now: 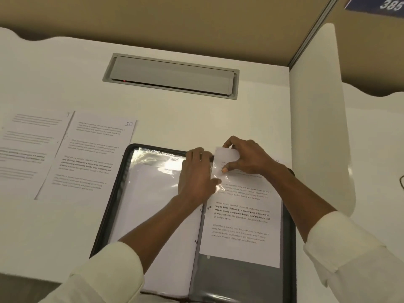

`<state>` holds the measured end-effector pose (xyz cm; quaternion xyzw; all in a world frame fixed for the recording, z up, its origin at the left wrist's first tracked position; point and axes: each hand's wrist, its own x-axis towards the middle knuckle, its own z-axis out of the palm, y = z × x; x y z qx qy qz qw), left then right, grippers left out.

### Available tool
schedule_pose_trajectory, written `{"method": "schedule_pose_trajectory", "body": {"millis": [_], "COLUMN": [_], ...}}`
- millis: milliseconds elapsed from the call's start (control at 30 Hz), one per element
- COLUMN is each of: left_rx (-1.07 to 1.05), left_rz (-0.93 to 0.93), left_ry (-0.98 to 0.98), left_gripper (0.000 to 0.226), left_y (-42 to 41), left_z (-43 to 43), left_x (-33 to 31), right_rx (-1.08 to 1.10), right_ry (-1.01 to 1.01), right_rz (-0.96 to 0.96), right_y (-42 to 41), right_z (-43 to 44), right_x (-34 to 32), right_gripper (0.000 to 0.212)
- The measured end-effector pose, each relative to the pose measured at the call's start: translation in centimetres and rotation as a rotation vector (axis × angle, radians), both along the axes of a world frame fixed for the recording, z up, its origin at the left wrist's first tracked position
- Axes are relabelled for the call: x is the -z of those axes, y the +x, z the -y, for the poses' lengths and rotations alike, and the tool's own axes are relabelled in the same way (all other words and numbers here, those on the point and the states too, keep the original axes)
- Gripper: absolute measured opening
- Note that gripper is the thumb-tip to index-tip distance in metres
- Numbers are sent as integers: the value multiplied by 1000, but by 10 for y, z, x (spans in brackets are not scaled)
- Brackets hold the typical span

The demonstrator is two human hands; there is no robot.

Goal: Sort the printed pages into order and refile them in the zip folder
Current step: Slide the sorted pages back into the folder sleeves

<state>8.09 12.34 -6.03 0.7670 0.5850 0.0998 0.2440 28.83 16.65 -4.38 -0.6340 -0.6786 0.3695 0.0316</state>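
Two hands meet at the top middle of an open zip folder [113, 206], which lies flat on the white desk [196, 119] in the lower centre of the frame. The right hand [247, 158] grasps the top edge of a printed page [240, 217], thumb on its face and fingers curled behind the upper corner. That page covers most of the folder's right half; its top pokes past the folder's upper rim and its bottom edge stops short of the lower rim. The left hand [196, 173] lies palm down along the spine, its fingers reaching to the top of a clear plastic sleeve [153, 162]. I cannot tell whether they pinch the plastic or only press on it. The shiny sleeve holds white sheets in the folder's left half, and crinkled plastic glints over the page just beside the thumb.

At the left of the frame, two more printed pages lie side by side on the desk. The nearer page [91, 158] has "10" handwritten in its top corner; the blurred far page [28, 145] runs off the left edge. A grey hatch [172, 75] is set into the desk at upper centre, and a white divider [314, 119] stands at right.
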Motion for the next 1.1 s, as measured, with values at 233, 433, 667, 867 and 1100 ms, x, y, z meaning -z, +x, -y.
{"method": "schedule_pose_trajectory", "body": {"millis": [233,433,667,867,1100], "left_rx": [-44,-70,-134,-183,-233], "left_rz": [-61,-116,-128,-147,-154], "left_ry": [-41,6,15,22,42], "left_gripper": [80,94,101,101,101], "left_y": [-16,-17,-17,-17,-15], "left_z": [85,147,198,221,247], "left_x": [15,22,25,28,31], "right_rx": [-103,-103,-62,-134,-78], "right_ry": [-21,-3,-40,-163,-160], "right_rz": [116,184,160,88,114], "right_y": [-9,-13,-6,-7,-11], "right_z": [7,12,7,-1,6], "right_x": [4,1,0,-2,-1], "right_gripper": [76,70,55,37,53]}}
